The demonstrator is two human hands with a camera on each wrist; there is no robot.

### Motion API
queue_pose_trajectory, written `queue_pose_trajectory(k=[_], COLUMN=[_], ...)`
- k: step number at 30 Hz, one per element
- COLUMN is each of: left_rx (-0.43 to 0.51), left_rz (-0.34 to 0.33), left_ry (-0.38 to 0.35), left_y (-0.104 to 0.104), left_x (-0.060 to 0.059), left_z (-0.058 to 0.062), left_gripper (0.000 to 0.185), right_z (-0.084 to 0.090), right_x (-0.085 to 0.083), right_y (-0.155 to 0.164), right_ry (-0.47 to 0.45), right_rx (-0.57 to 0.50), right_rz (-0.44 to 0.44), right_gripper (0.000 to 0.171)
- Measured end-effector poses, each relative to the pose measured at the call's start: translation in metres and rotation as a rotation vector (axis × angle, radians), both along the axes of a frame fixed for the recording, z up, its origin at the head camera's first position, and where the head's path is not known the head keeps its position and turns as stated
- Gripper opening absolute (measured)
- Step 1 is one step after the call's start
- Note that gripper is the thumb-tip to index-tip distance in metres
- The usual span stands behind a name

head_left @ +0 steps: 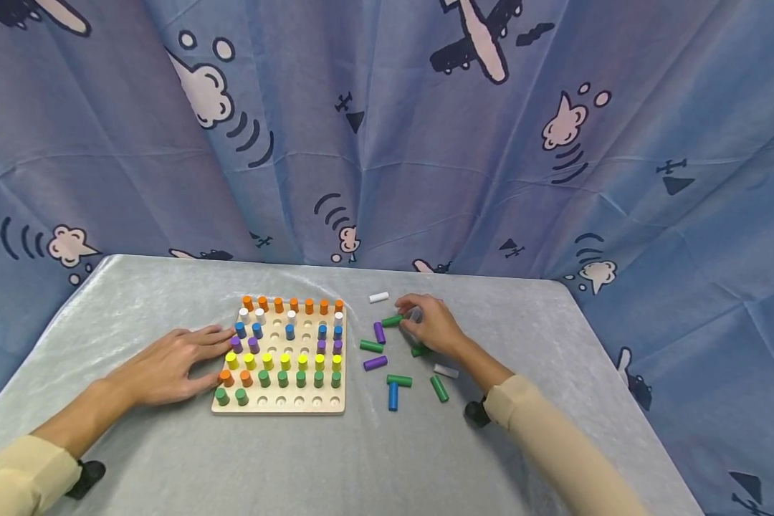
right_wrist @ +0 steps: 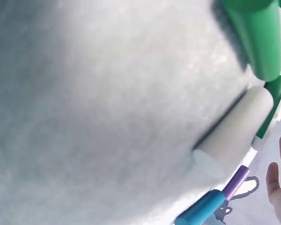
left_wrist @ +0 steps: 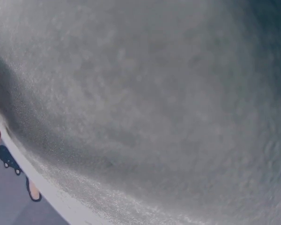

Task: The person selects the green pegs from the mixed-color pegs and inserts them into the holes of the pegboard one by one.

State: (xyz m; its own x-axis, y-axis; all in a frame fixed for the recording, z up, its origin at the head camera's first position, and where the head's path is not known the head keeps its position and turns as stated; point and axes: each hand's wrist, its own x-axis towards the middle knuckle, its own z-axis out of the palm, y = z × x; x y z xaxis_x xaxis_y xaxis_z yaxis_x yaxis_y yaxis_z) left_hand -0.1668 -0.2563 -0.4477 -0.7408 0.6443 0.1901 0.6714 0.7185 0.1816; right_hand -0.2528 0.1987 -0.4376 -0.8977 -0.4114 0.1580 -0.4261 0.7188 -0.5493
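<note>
One wooden pegboard (head_left: 309,408) sits on the worktop (head_left: 168,459). Loose pegs beside it: five green (head_left: 438,388), two purple (head_left: 375,363), two white (head_left: 378,297), one blue (head_left: 393,395). Two hands show: left hand (head_left: 168,365), right hand (head_left: 433,326).

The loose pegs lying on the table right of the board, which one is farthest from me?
The white peg lying alone near the table's far edge, beyond the right hand. The other loose pegs lie nearer, among them a second white peg.

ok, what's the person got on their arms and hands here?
Both hands bare: left hand, right hand. Long pale cream sleeves reach each wrist: left sleeve, right sleeve. A small black device sits under each cuff: left, right. No gloves visible.
</note>
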Motion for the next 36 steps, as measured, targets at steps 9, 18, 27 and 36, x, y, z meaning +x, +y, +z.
queue_pose_trajectory(k=[9, 18, 27, 36], left_rx=[-0.002, -0.001, -0.009, -0.009], left_rz=[0.007, 0.012, 0.021, 0.014], left_ry=[-0.017, -0.012, -0.029, -0.018], left_y=[0.000, 0.000, 0.000, 0.000], left_x=[0.001, 0.001, 0.001, 0.000], left_z=[0.000, -0.001, -0.001, -0.001], left_gripper=[0.054, 0.055, 0.055, 0.055], right_z=[0.006, 0.006, 0.006, 0.016], right_x=[0.004, 0.004, 0.003, 0.012], right_y=[-0.003, -0.009, -0.013, -0.027], right_ry=[0.020, 0.023, 0.033, 0.044], right_rx=[-0.040, -0.074, -0.081, -0.090], right_rz=[-0.001, 0.013, 0.017, 0.050], right_gripper=[0.031, 0.031, 0.031, 0.030])
